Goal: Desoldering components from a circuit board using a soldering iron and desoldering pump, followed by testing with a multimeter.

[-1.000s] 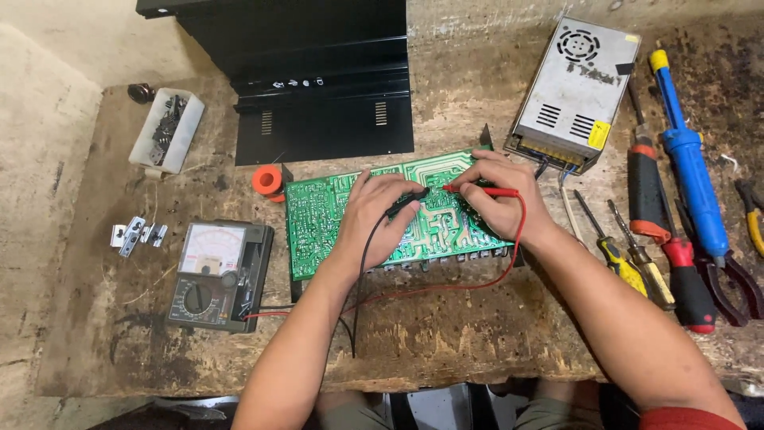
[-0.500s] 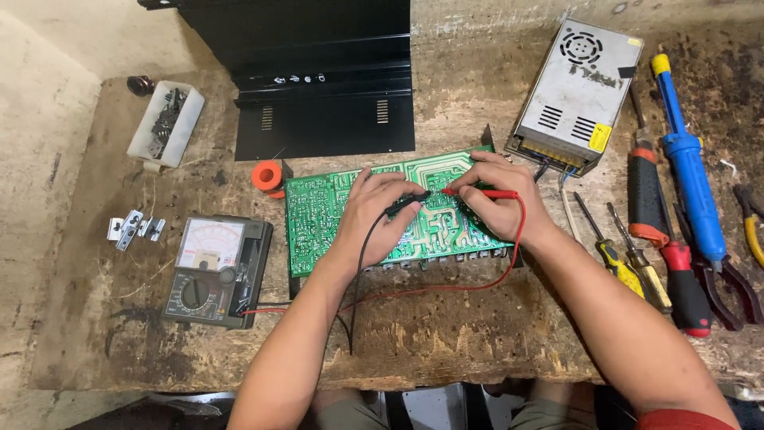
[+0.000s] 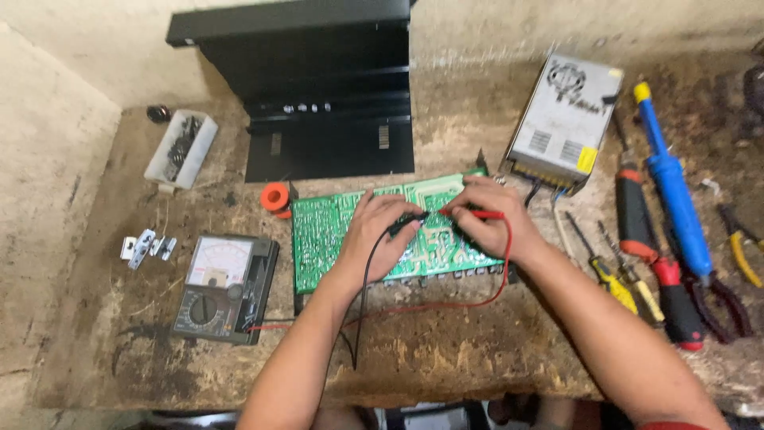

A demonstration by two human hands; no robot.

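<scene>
From the head view, the green circuit board lies mid-workbench, nearer the front edge. The left hand pinches the black probe and the right hand the red probe, tips almost meeting on the board. Against the earlier frames both hands have barely shifted, so the probes stay on one spot; the analog multimeter sits toward the left edge.

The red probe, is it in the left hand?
No, the red probe is in the right hand; the left hand holds the black probe.
</scene>
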